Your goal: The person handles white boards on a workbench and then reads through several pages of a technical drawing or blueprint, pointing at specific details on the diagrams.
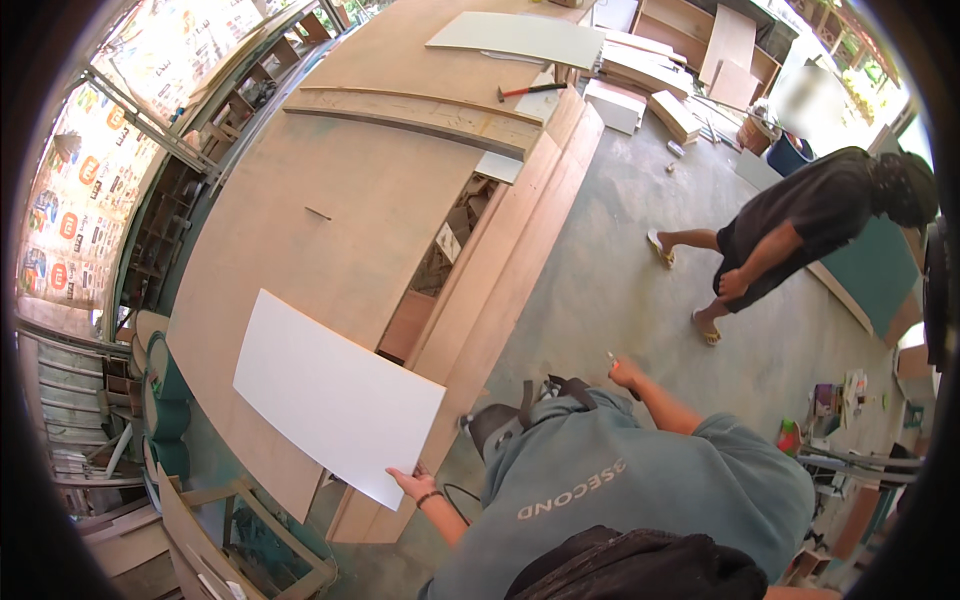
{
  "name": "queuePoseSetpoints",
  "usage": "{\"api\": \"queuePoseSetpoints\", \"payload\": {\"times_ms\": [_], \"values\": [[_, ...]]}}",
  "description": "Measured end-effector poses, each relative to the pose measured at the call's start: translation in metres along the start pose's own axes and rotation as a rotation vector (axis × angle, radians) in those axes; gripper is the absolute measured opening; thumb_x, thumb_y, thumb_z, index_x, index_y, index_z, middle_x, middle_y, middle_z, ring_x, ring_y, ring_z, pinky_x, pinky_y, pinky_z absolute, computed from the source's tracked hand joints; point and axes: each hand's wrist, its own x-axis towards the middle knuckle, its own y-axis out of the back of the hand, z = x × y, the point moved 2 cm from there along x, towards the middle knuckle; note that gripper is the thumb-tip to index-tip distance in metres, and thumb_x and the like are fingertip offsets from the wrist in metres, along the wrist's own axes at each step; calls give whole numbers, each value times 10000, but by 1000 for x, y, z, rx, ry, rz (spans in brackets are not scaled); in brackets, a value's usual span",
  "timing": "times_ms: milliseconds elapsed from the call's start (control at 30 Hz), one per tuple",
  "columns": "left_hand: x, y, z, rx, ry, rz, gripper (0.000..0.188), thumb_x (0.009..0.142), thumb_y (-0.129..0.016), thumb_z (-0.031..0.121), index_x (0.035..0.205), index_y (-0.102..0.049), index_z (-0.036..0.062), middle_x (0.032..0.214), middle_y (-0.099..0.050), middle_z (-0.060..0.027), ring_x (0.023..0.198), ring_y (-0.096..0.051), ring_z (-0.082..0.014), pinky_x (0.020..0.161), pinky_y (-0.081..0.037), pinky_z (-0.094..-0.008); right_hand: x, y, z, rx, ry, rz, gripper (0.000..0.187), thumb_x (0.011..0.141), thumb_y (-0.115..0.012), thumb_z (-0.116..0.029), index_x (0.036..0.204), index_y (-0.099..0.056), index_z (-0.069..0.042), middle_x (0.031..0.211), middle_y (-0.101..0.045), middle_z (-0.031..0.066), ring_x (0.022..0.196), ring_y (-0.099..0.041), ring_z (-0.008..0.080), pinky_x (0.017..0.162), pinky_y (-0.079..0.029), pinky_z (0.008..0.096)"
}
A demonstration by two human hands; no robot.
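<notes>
A white rectangular panel [335, 395] lies across the near end of a large plywood sheet [290, 230], its right part over the long boards beside the sheet. My left hand [408, 484] is closed on the panel's near right edge, thumb and fingers at the rim. My right hand [625, 373] is held out over the floor, away from the panel. Its fingers are wrapped round a slim tool [611, 357] with a pale tip, too small to name.
Long wooden boards [520, 225] run along the sheet's right side. A hammer [532, 90] and a white panel [515, 40] lie at the far end. A person [800, 225] in dark clothes walks on the right. Wooden frames [245, 520] stand at lower left.
</notes>
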Motion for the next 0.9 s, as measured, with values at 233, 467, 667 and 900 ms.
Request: {"api": "queuePoseSetpoints", "payload": {"times_ms": [233, 467, 667, 900], "values": [[-5, -46, 31, 601, -5, 956, 887, 937, -684, 600, 1557, -374, 47, 1478, -483, -259, 1259, -605, -341, 996, -540, -500, 49, 51, 100, -69, -128, -5, 383, 847, -706, -287, 1082, -752, 11, 1122, -743, 260, 1050, -718, 432, 897, -576, 490], [-43, -281, 37, 1128, -817, 1007, 961, 883, -758, 449, 1605, -234, 91, 1403, -461, -273, 1215, -566, -467, 960, -482, -623, 91, 59, 93, 165, -264, -252, 313, 865, -743, -252, 1001, -771, 29, 889, -783, 193, 659, -761, 300, 606, -615, 445], [-74, -601, -147, 1066, -1384, 375, 895, 802, -779, 163, 1568, -320, 98, 1419, -458, -237, 1256, -492, -479, 952, -400, -661, 166, 122, 140, 128, -91, -75, 326, 861, -713, -273, 1053, -783, -20, 1057, -777, 244, 966, -783, 280, 776, -612, 468], [-188, -930, -402, 926, -1183, -916, 798, 867, -730, 226, 1559, -388, 24, 1495, -485, -264, 1420, -414, -459, 1193, -312, -578, 195, 342, 130, 887, -647, 24, 277, 939, -615, -200, 1145, -636, -16, 937, -666, 176, 851, -712, 338, 635, -590, 545]]}}
